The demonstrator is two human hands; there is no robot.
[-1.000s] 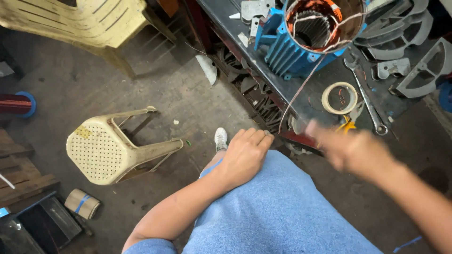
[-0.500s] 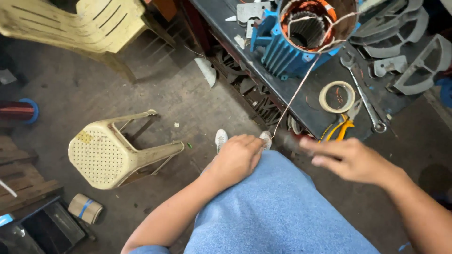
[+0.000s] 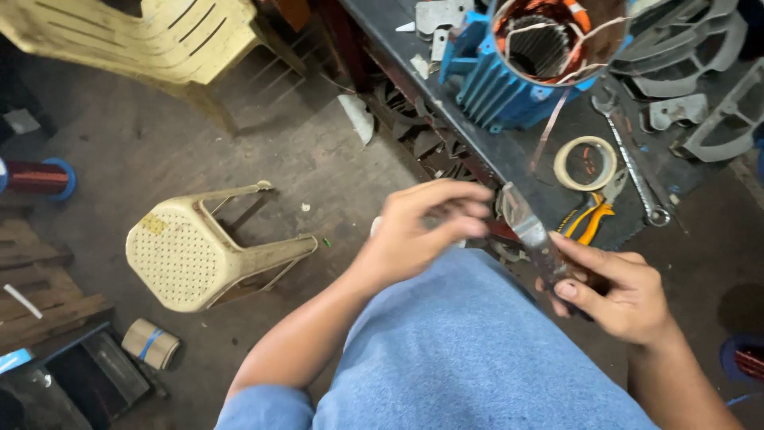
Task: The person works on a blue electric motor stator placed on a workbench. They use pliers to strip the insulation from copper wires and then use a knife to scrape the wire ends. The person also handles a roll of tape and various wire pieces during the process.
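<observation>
My right hand [image 3: 621, 291] grips the dark handle of a small knife [image 3: 529, 231], its worn blade pointing up and to the left. My left hand [image 3: 426, 231] is raised over my blue-jeaned knee with fingers and thumb pinched together just left of the blade tip. A thin copper-coloured wire [image 3: 549, 131] hangs from the blue motor stator [image 3: 509, 68] on the bench and runs down toward those pinched fingers; its lower end is hard to make out.
On the dark bench [image 3: 517, 163] lie a tape roll [image 3: 585, 163], yellow-handled pliers [image 3: 589, 219], a wrench [image 3: 633, 171] and grey motor covers [image 3: 700, 56]. A cream plastic stool [image 3: 199, 255] lies tipped on the floor, with a plastic chair [image 3: 151, 40] beyond and a copper wire spool [image 3: 36, 177] at left.
My left hand has lifted off my knee toward the blade. My right hand came back from the bench, now holding the knife near my knee. The view has shifted slightly.
</observation>
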